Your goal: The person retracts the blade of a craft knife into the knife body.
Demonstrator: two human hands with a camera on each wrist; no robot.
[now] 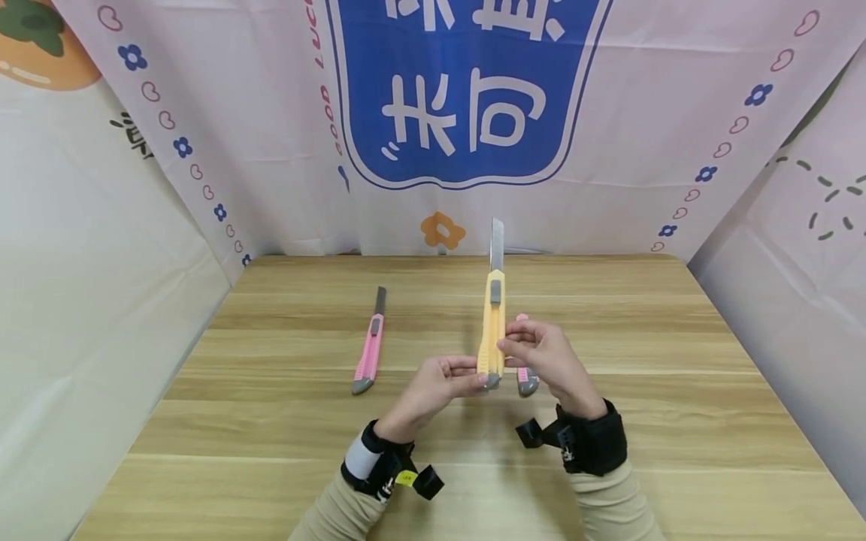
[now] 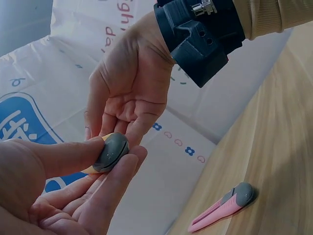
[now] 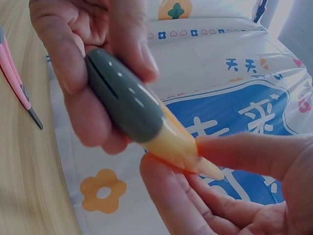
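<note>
A yellow utility knife (image 1: 495, 315) stands upright above the table, its long blade (image 1: 497, 244) extended and pointing up. My left hand (image 1: 438, 387) pinches its grey end cap (image 2: 113, 152) between thumb and fingers. Higher on the body, my right hand (image 1: 551, 361) pinches the yellow handle (image 3: 176, 147) from the side, below the grey slider (image 1: 496, 291). To the left on the table lies a pink utility knife (image 1: 370, 349) with its blade out. Another pink utility knife (image 1: 527, 382) lies behind my right hand, which partly hides it.
The wooden table (image 1: 271, 451) reaches back to a printed cloth (image 1: 284, 188) hanging behind it. More cloth hangs at both sides. Each wrist wears a black strap (image 1: 595, 439) with a small camera mount.
</note>
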